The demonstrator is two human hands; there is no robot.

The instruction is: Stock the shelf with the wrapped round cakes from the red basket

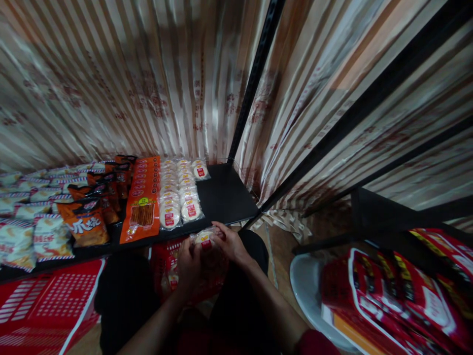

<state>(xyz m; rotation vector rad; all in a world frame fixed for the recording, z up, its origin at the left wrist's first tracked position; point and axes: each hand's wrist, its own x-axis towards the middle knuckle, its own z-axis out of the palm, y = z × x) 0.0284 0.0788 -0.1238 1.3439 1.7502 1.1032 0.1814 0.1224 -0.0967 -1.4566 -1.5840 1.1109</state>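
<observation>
Just below the middle of the frame, a round white packet in clear plastic with a red label [204, 240] is held between both hands. The left hand [189, 260] has its fingers curled on the packet's left edge; the right hand [232, 244] pinches the right edge, fingers nearly closed. Left of centre, similar round white packets [180, 192] stand in two columns on a black shelf [229, 192], beside a flat orange package [141, 197]. A red plastic basket [62, 291] sits lower left.
</observation>
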